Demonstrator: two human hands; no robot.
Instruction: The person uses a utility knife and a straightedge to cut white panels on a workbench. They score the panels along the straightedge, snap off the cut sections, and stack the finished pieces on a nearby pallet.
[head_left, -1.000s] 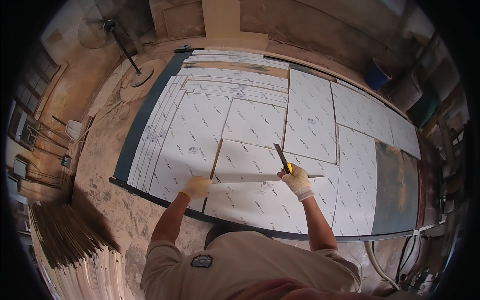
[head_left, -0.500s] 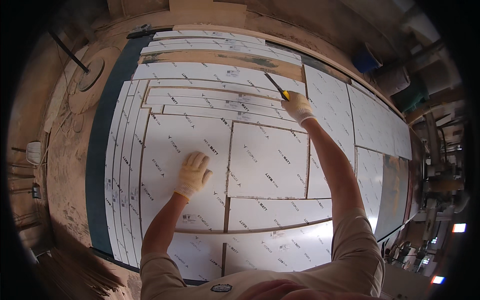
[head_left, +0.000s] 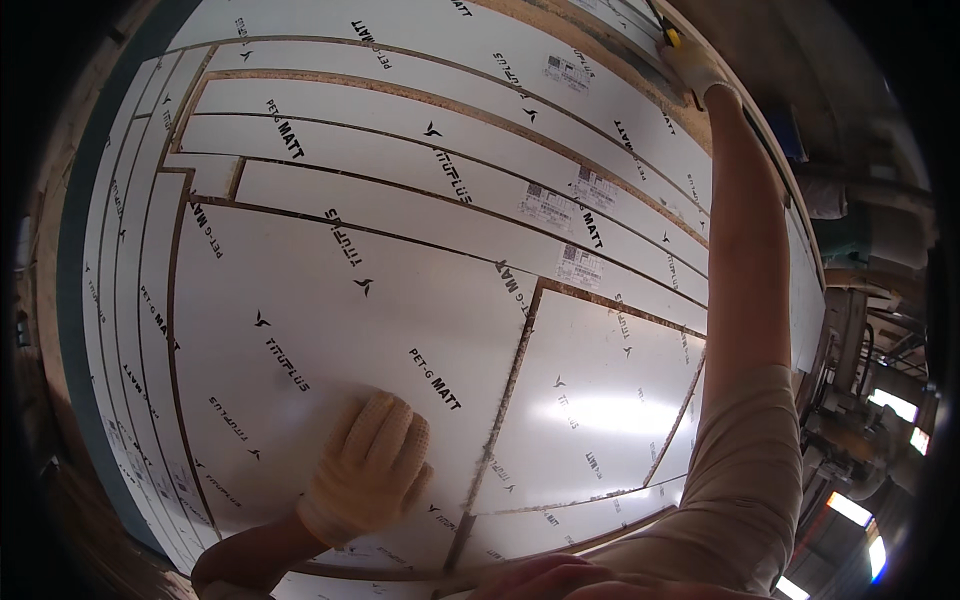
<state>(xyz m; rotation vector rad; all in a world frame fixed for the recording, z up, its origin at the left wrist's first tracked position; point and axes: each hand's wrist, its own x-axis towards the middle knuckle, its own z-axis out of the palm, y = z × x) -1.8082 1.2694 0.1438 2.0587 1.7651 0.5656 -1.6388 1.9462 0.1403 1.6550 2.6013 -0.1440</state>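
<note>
White film-covered panels (head_left: 440, 340) cut into strips and rectangles lie flat in front of me, with dark, crumb-lined gaps between them. My left hand (head_left: 368, 465), in a pale knit glove, rests palm down on the large panel at near left, its fingers lying over the surface. My right arm reaches far across to the upper right. There my gloved right hand (head_left: 697, 68) is closed around a yellow-and-black utility knife (head_left: 672, 38), near the far edge of the sheet. The knife's tip is hard to make out.
Narrow white strips (head_left: 128, 290) run along the left side, beside a dark green table edge (head_left: 75, 215). A brown board strip (head_left: 590, 40) shows among the far panels. Beyond the right edge are a blue container (head_left: 788, 135) and machinery (head_left: 850, 430).
My view has come closer to the panels. My right hand has carried the knife farther away, to the far edge. The left hand stays on the same large panel.
</note>
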